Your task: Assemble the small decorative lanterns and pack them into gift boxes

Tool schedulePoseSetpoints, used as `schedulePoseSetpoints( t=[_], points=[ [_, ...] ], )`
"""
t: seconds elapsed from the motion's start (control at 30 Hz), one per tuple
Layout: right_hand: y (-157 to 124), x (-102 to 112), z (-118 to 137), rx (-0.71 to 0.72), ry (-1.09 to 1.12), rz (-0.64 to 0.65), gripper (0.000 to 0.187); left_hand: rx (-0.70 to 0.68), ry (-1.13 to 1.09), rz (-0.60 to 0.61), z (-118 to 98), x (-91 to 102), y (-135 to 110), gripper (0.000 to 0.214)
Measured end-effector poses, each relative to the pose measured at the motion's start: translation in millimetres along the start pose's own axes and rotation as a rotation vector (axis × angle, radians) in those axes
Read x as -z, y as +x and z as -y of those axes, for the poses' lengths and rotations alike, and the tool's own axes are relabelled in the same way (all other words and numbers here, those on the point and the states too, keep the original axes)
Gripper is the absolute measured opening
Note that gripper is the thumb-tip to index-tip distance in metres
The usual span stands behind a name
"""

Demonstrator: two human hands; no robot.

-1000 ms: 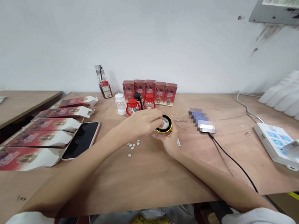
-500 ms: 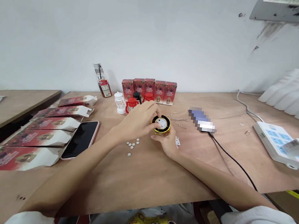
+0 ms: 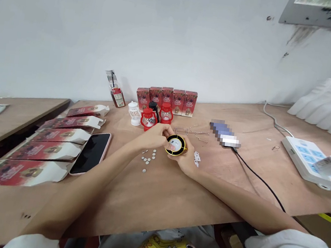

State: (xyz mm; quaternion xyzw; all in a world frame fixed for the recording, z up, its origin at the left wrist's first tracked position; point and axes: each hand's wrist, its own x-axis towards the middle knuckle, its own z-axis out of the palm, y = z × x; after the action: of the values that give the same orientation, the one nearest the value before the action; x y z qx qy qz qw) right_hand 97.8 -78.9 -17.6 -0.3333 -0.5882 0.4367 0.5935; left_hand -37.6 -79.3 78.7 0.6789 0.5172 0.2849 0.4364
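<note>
A small gold lantern (image 3: 176, 145) is held base up between my hands, its black ring and white round centre facing me. My right hand (image 3: 187, 162) wraps round its right side and underside. On the other side my left hand (image 3: 159, 137) grips the rim, with the thumb pressed on the white centre. Several button cells (image 3: 147, 163) lie on the table by my left wrist. Small white pieces (image 3: 196, 158) rest beside my right hand, and bent wires (image 3: 198, 135) lie beyond it.
Behind stand red lanterns (image 3: 149, 118), a white lantern (image 3: 134, 114), a black one (image 3: 153, 107) and several red boxes (image 3: 167, 97). Opened boxes (image 3: 23, 171) and a phone (image 3: 91, 154) lie left. Rightward are a blurred phone (image 3: 224, 133), its cable and a power strip (image 3: 312, 158).
My left hand has come down from above the lantern to its left side, the thumb now on the base. The lantern has tilted and shifted slightly towards me.
</note>
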Motion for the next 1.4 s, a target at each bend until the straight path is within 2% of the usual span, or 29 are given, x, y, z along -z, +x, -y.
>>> schedulePoseSetpoints(
  t=[0.1,0.2,0.27,0.33,0.4,0.63,0.87,1.13,1.4],
  points=[
    [1,0,0,0.008,-0.006,-0.016,0.043,-0.039,0.015,-0.025,0,-2.2,-2,0.027],
    [4,-1,-3,-0.051,0.059,-0.065,0.043,-0.14,0.036,-0.075,2,-4.6,-2,0.03],
    [7,-1,-7,-0.111,0.127,-0.104,0.046,-0.251,0.112,-0.12,4,-7.0,-1,0.029],
    [9,-1,-10,-0.134,0.185,-0.119,0.05,-0.349,0.225,-0.135,6,-9.2,-1,0.019],
    [10,-1,-13,-0.127,0.214,-0.117,0.053,-0.393,0.317,-0.124,6,-10.0,-1,0.013],
    [8,-1,-11,-0.158,0.214,-0.11,0.051,-0.384,0.415,-0.073,4,-4.7,-3,0.017],
    [8,-2,-8,-0.141,0.198,-0.093,0.049,-0.353,0.469,-0.07,2,-2.5,-5,0.017],
    [7,-1,-9,-0.131,0.141,-0.076,0.044,-0.339,0.452,-0.072,-2,-2.0,-7,0.012],
    [5,-3,-8,-0.194,0.184,-0.086,0.047,-0.373,0.443,-0.081,1,-1.7,-5,0.01]
  ],
)
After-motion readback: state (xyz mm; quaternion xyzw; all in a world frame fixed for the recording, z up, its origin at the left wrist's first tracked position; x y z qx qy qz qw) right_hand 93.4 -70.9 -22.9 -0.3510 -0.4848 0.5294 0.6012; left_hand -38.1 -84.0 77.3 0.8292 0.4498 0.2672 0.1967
